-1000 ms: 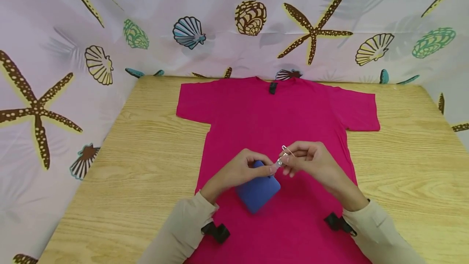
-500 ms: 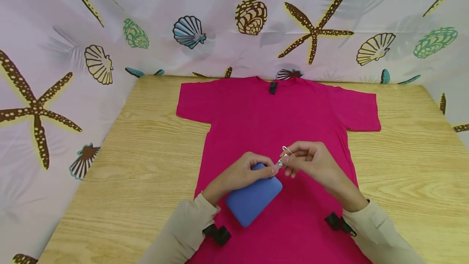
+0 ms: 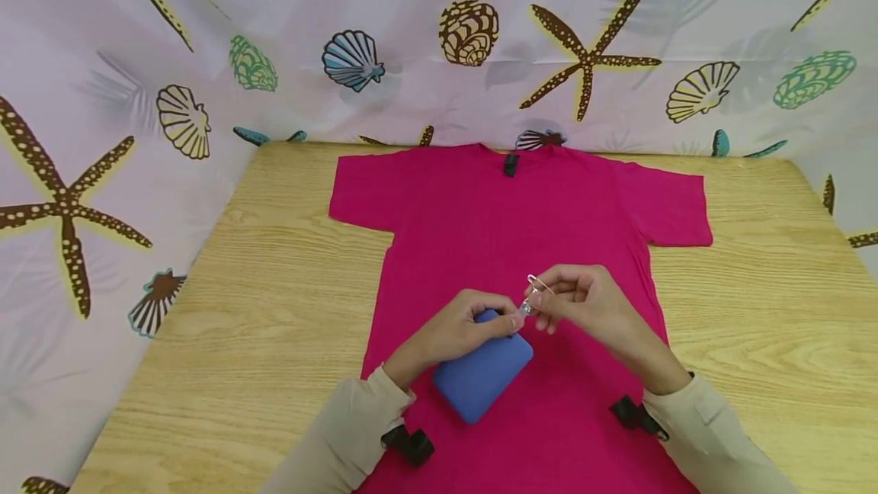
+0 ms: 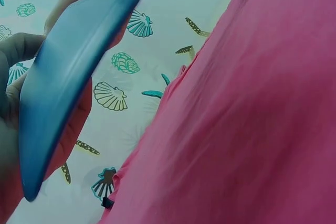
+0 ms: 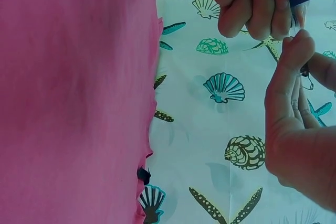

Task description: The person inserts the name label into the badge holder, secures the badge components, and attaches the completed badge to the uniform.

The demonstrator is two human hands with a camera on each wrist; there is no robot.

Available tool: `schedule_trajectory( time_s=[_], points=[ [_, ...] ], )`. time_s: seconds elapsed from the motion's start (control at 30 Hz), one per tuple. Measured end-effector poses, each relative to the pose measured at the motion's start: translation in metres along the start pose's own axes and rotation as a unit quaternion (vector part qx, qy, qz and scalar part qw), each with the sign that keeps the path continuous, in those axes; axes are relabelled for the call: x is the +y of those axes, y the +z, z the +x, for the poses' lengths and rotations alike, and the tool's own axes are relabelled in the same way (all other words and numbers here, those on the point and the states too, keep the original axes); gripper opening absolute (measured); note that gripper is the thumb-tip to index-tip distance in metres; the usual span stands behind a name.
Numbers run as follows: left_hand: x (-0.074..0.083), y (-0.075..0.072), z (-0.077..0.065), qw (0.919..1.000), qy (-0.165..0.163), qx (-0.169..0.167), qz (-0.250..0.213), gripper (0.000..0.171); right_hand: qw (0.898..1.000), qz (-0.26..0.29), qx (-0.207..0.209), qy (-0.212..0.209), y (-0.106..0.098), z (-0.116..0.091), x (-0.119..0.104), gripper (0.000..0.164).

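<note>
Two hands are working above a pink shirt

At the left of the head view, a patterned cloth [image 3: 110, 128] is showing starfish and shells and is running on across the top. The wooden table [image 3: 274, 280] is stretching from lower left toward the right edge. In the lower centre-left, a beige left sleeve [image 3: 353, 418] is reaching inward, with a black wrist device [image 3: 409, 445] sitting at its cuff. The left hand [image 3: 456, 330] is curling its fingers and thumb around a blue flat case [image 3: 483, 378], which is tilting in the lower middle of the frame. Beneath both hands, the pink shirt [image 3: 507, 223] is lying spread, its black neck label [image 3: 511, 165] showing at upper centre. Just right of the frame's middle, a small clear-and-silver clip [image 3: 527, 307] is showing between the fingertips. The right hand [image 3: 583, 297] is pinching a safety pin [image 3: 531, 279] between thumb and forefinger. At lower right, the right sleeve [image 3: 716, 429] is coming in.
</note>
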State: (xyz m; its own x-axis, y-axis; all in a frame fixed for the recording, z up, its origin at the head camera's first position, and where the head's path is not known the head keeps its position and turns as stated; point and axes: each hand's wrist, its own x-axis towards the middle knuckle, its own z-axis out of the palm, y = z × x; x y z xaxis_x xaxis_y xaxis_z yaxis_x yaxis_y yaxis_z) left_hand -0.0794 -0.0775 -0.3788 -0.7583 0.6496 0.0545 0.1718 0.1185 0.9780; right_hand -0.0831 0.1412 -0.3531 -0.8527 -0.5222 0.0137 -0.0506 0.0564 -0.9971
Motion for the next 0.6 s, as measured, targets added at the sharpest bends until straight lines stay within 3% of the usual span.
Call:
schedule_trajectory(
  time_s=[0.6],
  points=[
    [-0.0023,0.0038,0.0012,0.9997,0.011,0.019,0.010,0.019,1.000,-0.004,-0.008,-0.004,-0.0029,-0.0006,-0.0003,0.017]
  ],
)
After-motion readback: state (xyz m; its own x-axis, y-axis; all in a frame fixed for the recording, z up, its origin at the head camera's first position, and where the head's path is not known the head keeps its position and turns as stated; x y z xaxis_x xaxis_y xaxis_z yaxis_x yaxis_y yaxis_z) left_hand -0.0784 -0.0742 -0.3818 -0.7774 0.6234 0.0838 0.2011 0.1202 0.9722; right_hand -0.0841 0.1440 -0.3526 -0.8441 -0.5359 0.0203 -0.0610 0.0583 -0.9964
